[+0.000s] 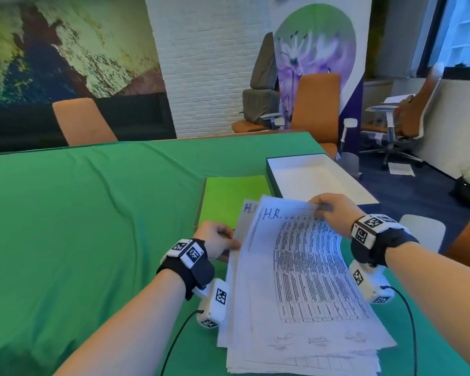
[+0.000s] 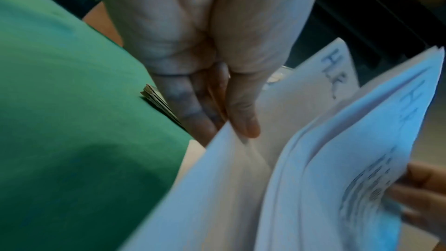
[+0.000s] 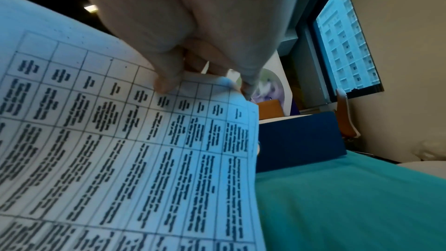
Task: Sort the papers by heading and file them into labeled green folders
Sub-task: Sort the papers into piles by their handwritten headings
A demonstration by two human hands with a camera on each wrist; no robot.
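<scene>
Right grip: the right hand (image 1: 334, 213) pinches the top edge of the white printed sheet marked H.R. (image 1: 304, 264).
Left grip: the left hand (image 1: 217, 241) pinches the next H.R. sheet (image 1: 247, 210) at its left edge.
Pile: the stack of white papers (image 1: 301, 356) lies by the near edge of the green-clothed counter (image 1: 92, 213).
Folder: the bright green paper folder (image 1: 234, 196) lies shut behind the pile.
White box (image 1: 315, 177): at the far right corner.
Done: nothing filed yet, I think.
Left: sort and file.

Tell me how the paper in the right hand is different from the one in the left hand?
The right hand pinches the front paper at its top edge; the left hand holds the back paper by its side. The front paper shows a full printed table; the back paper is mostly hidden. Both say H.R. in blue.
</scene>
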